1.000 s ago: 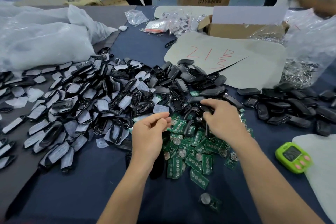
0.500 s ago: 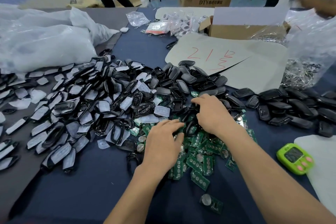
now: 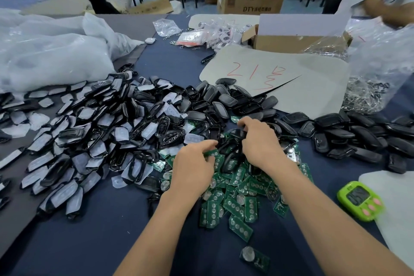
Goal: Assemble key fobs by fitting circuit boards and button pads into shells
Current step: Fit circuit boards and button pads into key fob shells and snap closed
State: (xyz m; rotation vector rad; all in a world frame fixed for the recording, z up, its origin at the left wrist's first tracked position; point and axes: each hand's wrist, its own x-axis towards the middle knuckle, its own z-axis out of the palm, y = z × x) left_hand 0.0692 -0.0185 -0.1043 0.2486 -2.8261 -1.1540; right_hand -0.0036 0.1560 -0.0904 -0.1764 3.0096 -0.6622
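Here, "DTY" box (image 3: pixel 251 0), red "21" sheet (image 3: pixel 302 89); left hand (image 3: pixel 192 170), right hand (image 3: pixel 261 143) curled, hold unclear.

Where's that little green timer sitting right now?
In the head view the green timer lies low on the right, on the blue cloth at the edge of a pale sheet, right of the circuit boards.

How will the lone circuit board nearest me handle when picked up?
This circuit board looks thin and flat, so probably stiff and light. Its round metal cell likely weights one end; lying flat, it may need an edge pinch.
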